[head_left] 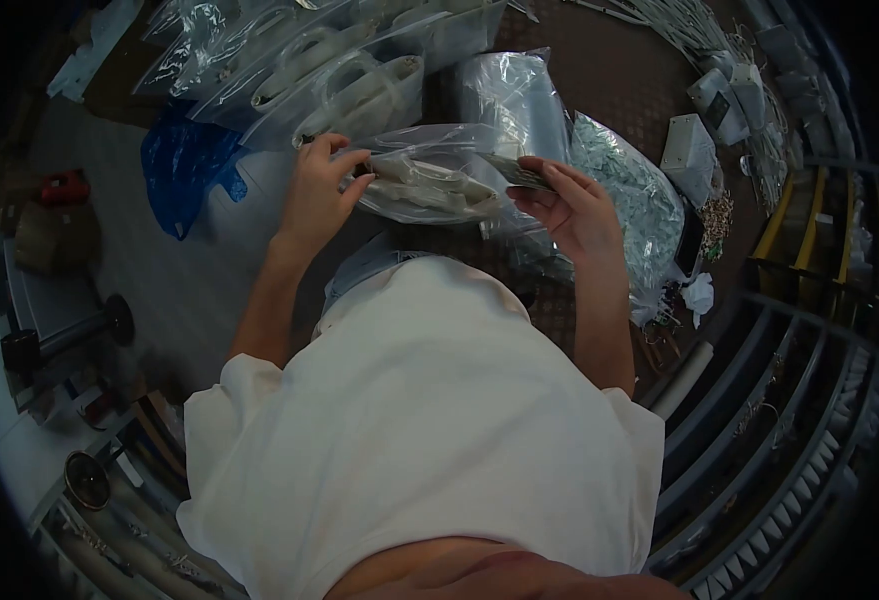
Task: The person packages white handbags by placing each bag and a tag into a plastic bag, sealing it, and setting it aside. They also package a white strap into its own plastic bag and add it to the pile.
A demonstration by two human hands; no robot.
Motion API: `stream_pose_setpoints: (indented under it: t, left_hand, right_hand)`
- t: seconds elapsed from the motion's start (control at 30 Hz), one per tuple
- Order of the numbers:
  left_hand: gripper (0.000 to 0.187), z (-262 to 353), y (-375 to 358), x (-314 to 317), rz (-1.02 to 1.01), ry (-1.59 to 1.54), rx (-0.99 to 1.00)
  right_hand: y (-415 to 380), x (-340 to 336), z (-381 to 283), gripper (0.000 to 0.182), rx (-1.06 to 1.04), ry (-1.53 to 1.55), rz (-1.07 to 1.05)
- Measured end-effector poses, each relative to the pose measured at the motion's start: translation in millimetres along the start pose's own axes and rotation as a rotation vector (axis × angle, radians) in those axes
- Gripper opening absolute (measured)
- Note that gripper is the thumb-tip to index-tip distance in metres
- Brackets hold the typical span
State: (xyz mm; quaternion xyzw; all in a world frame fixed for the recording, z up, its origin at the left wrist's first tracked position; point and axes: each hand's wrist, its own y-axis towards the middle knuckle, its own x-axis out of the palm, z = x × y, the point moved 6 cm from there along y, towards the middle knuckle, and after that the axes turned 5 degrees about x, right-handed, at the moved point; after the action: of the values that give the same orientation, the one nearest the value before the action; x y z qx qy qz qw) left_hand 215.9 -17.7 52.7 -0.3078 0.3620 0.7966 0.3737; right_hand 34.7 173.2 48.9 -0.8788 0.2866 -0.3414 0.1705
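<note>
A clear plastic bag (424,190) with a pale item inside lies in front of my body, its opening spread between my hands. My left hand (321,190) is at the bag's left edge, thumb and fingers closed on the plastic. Between the thumb and fingers of my right hand (574,208) is a small dark greenish packet (515,172), held at the bag's right side. Its far end overlaps the bag's edge; whether it is inside the bag, I cannot tell.
More clear bags with pale items (359,95) lie beyond. A blue bag (181,165) is at left. Right of my hands are stacked clear bags (514,100), a large bag of small greenish packets (624,200), white boxes (687,150) and a rack with yellow dividers (807,230).
</note>
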Motion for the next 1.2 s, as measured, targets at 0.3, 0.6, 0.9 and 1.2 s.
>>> stream_pose_setpoints:
  t: [0.3, 0.6, 0.9, 1.2]
  left_hand:
    - [0.012, -36.4, 15.8, 8.9, 0.131, -0.311, -0.217]
    - [0.012, -24.8, 15.3, -1.6, 0.098, -0.096, -0.176]
    - [0.014, -56.3, -11.0, -16.1, 0.018, -0.655, -0.554]
    - [0.021, -73.0, 4.9, -34.5, -0.406, -0.558, -0.533]
  right_hand:
    - [29.4, 51.0, 21.8, 0.042, -0.005, -0.668, 0.003]
    - [5.8, 42.9, -29.2, 0.033, -0.709, -1.324, 0.204]
    - [-7.3, 2.2, -24.7, 0.011, -0.572, -1.499, 0.472]
    - [-15.4, 15.6, -48.1, 0.016, -0.405, -1.472, 0.069]
